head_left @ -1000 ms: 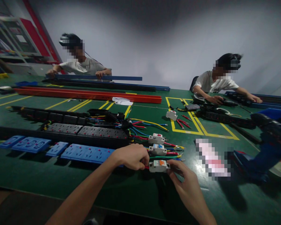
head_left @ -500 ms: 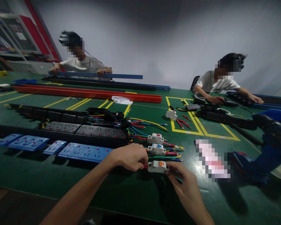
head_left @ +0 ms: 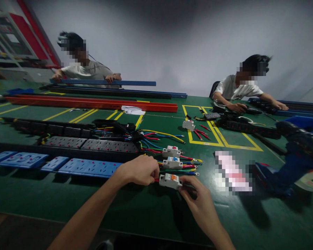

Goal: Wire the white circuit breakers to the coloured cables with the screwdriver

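Observation:
A white circuit breaker with an orange switch (head_left: 170,181) lies between my two hands. My right hand (head_left: 194,191) grips its right end between thumb and fingers. My left hand (head_left: 142,170) is closed at its left end, on a red wire (head_left: 156,180) that runs into the breaker; most of the wire is hidden by the fingers. Just beyond sit a breaker with a blue switch (head_left: 172,162) and one with a red switch (head_left: 171,151), with coloured wires about them. A blue socket strip (head_left: 91,167) lies left, partly behind my left forearm.
Black socket strips (head_left: 112,145) lie behind the blue one. A blue cordless drill (head_left: 289,166) stands at the right. Another breaker (head_left: 188,125) and red wires lie farther off. Orange rails (head_left: 94,103) cross the table. Two co-workers sit opposite, one holding a blue rail (head_left: 135,83).
The view has shifted slightly, so most things appear a little farther left and higher. My hands and the orange-switch breaker have moved slightly left together; both grips look the same.

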Demonstrator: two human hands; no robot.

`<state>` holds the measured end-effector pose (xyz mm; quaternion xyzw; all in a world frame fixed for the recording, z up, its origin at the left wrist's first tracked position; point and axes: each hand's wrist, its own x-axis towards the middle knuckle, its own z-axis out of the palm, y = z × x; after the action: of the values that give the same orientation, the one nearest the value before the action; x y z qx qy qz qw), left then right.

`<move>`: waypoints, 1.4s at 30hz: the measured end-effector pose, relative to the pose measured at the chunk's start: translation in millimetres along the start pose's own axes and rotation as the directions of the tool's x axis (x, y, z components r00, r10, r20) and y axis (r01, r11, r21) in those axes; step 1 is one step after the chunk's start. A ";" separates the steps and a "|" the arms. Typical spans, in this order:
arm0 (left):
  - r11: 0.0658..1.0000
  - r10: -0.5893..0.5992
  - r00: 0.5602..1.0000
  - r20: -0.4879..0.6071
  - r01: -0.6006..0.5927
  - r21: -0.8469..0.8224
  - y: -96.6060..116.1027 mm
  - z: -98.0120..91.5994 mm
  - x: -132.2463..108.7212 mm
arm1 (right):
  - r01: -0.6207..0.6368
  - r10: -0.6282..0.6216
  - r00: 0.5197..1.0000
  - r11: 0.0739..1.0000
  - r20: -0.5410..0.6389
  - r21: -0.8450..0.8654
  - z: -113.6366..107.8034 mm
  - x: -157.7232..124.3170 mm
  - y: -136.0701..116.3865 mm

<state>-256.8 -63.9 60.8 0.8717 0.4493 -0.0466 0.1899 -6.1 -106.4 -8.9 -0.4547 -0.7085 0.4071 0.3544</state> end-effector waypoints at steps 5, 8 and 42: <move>0.998 0.000 0.999 0.032 0.003 -0.066 -5.5 -1.3 1.6 | -0.001 0.001 1.000 1.000 -0.004 -0.004 -0.2 -0.3 3.3; 0.997 0.028 0.999 0.031 -0.026 -0.073 -7.0 -0.9 2.3 | 0.021 -0.022 1.000 1.000 -0.016 -0.020 0.3 -0.7 4.7; 0.980 0.108 0.993 0.038 -0.100 -0.173 -11.4 4.3 11.7 | -0.019 0.024 0.997 0.996 0.068 -0.083 -7.9 9.5 1.4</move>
<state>-258.6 -50.6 50.6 0.8732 0.4007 -0.0186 0.2769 -1.9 -95.2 -5.6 -0.4622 -0.7316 0.3966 0.3063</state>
